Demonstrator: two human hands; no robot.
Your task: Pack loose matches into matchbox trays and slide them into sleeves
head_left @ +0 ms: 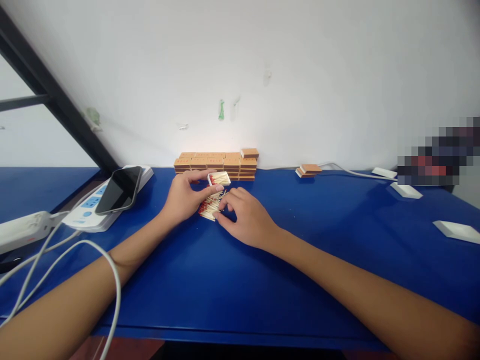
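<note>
My left hand grips a small white matchbox tray between thumb and fingers. Red-tipped matches lie side by side in that tray. Just below it, a loose pile of matches rests on the blue table, most of the red heads toward the left. My right hand is at the pile's right side, thumb and fingertips pinched on matches there; how many is hidden. Behind both hands stands a stacked row of brown matchboxes against the wall, with one box on top at the right end.
More matchboxes lie to the right by the wall. White trays are scattered at the far right. On the left, a phone rests on a power strip, and white cables loop over my left forearm.
</note>
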